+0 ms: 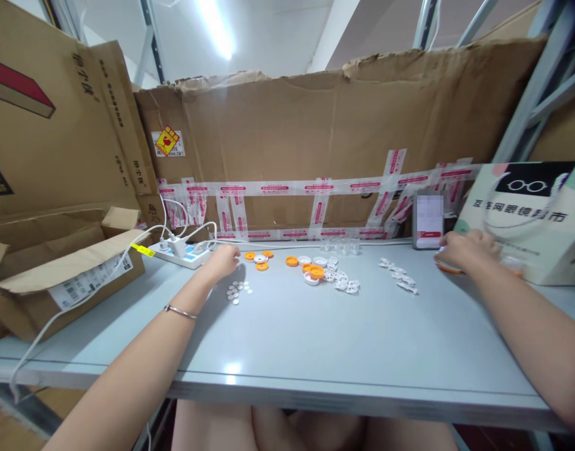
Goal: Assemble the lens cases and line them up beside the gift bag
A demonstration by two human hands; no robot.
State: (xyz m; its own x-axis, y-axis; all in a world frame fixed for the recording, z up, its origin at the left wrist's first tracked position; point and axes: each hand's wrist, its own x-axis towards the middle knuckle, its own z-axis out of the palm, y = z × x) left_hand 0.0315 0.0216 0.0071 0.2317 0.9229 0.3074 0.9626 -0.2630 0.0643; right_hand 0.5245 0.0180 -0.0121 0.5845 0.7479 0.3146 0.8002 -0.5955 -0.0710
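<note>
My left hand (224,260) is at the left of the table, beside the power strip (186,255); its fingers are curled together and hide whatever they hold. Just right of it lie orange round caps (262,266) around a white one, with small white discs (235,292) nearer me. My right hand (473,250) is low over the table at the right, fingers bent down together beside the phone (428,219). An orange and white piece (450,269) shows partly under it. Between my hands are more orange caps (315,272), white rings (310,279) and white openwork pieces (347,285).
Clear small cups (341,246) stand at the back. More white openwork pieces (399,275) lie right of centre. An open carton (71,269) is at the left, a paper bag (527,219) at the right. A taped cardboard sheet (315,138) walls the back; white cables (141,235) cross the left.
</note>
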